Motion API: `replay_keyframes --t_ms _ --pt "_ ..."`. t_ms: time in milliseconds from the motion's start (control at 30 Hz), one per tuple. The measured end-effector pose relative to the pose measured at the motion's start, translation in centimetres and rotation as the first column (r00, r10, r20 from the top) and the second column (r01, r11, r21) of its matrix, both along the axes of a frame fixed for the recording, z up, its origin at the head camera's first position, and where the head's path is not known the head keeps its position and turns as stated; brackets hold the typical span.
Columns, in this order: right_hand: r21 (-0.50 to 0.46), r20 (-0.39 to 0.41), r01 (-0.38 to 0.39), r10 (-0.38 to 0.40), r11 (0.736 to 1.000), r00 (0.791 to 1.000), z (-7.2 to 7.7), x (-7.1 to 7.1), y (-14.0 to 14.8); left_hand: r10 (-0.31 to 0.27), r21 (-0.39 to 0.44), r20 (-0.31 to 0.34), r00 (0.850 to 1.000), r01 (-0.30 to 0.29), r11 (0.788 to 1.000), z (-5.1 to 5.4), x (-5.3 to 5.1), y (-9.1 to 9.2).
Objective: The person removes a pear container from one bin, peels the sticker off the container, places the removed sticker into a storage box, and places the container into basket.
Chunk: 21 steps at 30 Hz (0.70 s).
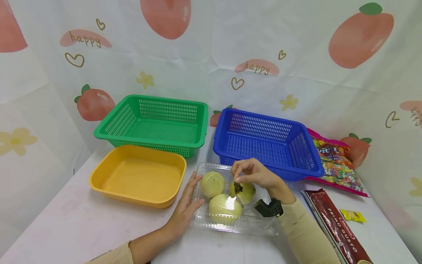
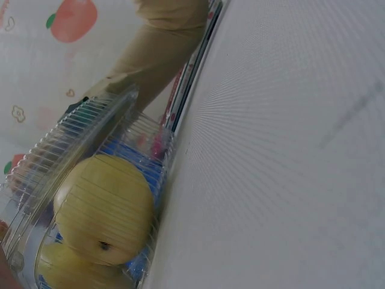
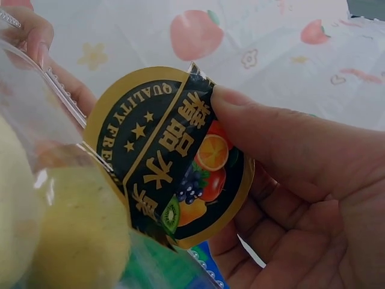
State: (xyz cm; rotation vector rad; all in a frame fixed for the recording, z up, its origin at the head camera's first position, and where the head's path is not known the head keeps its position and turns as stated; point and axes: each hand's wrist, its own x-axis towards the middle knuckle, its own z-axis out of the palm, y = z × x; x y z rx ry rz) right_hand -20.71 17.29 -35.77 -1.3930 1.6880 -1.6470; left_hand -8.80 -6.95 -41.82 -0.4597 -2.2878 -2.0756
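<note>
The right hand (image 1: 257, 176) is pinching a sticker (image 3: 159, 153), thumb and fingers closing on its edge; in the right wrist view the sticker is bending, showing a gold rim, the words QUALITY FRE..., and printed fruit on black. It is hanging over the clear box (image 1: 242, 228), above the rear right pear (image 1: 248, 194); how much of it is touching the lid, I cannot tell. A black device (image 1: 269, 208) is sitting at the right wrist.

The left hand (image 1: 184, 211) is resting against the left side of the box, its fingers lying extended and apart, the thumb reaching over the lid. The box is standing on the surface (image 1: 66, 227), just in front of the blue basket (image 1: 263, 167), and is holding three pears: one at the rear left (image 1: 212, 185), the rear right one, and one at the front (image 1: 225, 209).

A yellow tray (image 1: 138, 200) is standing to the left of the box, with the green basket (image 1: 151, 143) just behind it. A candy bag (image 1: 339, 167) is lying beside the blue basket, which is hiding part of it. Nearer the front right, a red pack (image 1: 339, 227) is lying beside a small yellow candy (image 1: 353, 215). Behind everything, a printed cloth (image 1: 197, 58) is hanging.
</note>
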Motion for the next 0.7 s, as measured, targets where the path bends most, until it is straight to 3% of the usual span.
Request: replay_keyframes --t_ms 700 --pt "-0.011 0.016 0.019 -0.019 1.0 1.0 -0.15 0.01 -0.06 -0.003 0.008 -0.003 1.0 0.003 1.0 -0.08 -0.07 -0.02"
